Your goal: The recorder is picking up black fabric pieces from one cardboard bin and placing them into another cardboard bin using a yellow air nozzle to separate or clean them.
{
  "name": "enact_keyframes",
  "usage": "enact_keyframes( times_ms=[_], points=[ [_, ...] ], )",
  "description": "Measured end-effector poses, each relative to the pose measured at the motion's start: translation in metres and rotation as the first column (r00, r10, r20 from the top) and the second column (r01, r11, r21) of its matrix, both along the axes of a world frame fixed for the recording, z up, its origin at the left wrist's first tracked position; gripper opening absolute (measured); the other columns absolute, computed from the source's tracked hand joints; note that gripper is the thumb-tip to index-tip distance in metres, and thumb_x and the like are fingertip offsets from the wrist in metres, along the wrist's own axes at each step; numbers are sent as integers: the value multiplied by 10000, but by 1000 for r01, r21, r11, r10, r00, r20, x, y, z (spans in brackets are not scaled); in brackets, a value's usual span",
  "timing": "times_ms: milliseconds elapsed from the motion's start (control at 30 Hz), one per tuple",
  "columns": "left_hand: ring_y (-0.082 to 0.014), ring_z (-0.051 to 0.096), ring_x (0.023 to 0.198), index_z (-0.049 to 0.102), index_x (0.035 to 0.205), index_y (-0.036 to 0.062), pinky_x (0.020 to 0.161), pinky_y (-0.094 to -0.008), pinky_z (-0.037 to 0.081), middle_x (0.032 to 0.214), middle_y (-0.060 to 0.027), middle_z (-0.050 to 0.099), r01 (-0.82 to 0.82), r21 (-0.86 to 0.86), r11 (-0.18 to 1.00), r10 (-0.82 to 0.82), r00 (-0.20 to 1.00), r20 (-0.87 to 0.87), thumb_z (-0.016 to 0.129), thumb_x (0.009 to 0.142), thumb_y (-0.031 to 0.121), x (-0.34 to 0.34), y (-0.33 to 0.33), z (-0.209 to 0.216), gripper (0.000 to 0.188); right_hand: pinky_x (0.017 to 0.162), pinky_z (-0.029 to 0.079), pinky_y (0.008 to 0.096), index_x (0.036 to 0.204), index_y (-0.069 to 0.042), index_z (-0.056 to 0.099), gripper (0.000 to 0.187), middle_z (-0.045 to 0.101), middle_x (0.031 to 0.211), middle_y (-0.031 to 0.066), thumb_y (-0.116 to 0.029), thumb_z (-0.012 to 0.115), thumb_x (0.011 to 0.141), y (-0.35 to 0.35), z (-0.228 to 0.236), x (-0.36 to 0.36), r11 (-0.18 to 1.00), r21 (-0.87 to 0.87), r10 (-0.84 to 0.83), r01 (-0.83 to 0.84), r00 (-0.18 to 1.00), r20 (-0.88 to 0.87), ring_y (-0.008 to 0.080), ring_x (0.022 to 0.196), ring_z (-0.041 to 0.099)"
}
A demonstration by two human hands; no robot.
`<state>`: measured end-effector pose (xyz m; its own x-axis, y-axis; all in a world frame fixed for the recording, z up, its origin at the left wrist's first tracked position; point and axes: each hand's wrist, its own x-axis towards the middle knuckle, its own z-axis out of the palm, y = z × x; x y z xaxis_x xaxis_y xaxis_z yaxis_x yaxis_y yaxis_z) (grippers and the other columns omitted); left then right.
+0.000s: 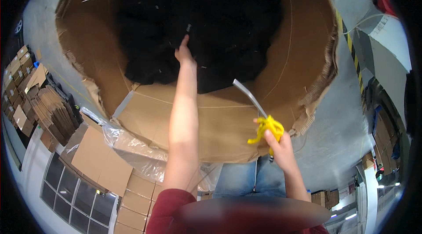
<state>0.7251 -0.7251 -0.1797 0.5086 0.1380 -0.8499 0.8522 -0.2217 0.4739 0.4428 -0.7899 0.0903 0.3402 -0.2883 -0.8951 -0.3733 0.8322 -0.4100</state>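
A heap of black, cloth-like pieces with small pale marks [228, 27] fills a big cardboard bin [176, 104] in front of me. My left hand [185, 54] reaches over the bin's near side onto the heap. Its index finger is stretched out and its thumb stands apart; the other fingers are partly hidden. At the near right, my right hand [281, 148] is wrapped round a yellow air blow gun [270, 127]. The gun's bent metal nozzle [250, 94] points up and left, above the bin's near wall and apart from the heap.
Clear plastic film [136, 146] hangs along the bin's near left edge. Stacked cartons [134, 199] and flattened cardboard [50, 111] stand to the left. Yellow and black floor tape [351, 51] runs past the bin's right side, beside a white structure [384, 40].
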Motion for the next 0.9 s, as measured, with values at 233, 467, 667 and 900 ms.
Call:
enact_keyframes(
  times_ms=[233,467,667,900],
  points=[
    [-322,494,1018,515,1121,-38,907,-378,383,1067,-174,489,646,363,671,-701,395,594,762,729,245,-51,28,150,543,493,426,225,1000,-20,554,305,521,647,-4,-313,544,917,-7,-18,6,989,85,126,-123,991,-36,71,520,487],
    [-371,538,999,552,997,-94,859,-400,421,1091,-269,539,487,489,724,-689,466,556,682,797,401,-33,66,199,550,581,474,287,1126,-31,577,448,641,836,78,-375,619,843,-8,-3,21,836,-121,532,-535,845,-58,133,598,576],
    [-347,609,806,574,905,-140,773,-385,463,841,-245,628,393,572,720,-694,402,597,635,823,453,-37,70,212,602,701,481,333,1050,-22,592,441,659,861,142,-407,611,834,-1,3,41,822,-295,473,-487,873,-121,256,780,634],
    [-268,625,742,586,871,-174,705,-350,493,839,-231,646,110,555,824,-329,891,312,560,840,543,-24,74,216,718,725,483,341,1070,-20,601,495,658,871,155,-452,603,828,-5,13,54,792,-255,546,-555,830,-110,252,799,636]
  ],
)
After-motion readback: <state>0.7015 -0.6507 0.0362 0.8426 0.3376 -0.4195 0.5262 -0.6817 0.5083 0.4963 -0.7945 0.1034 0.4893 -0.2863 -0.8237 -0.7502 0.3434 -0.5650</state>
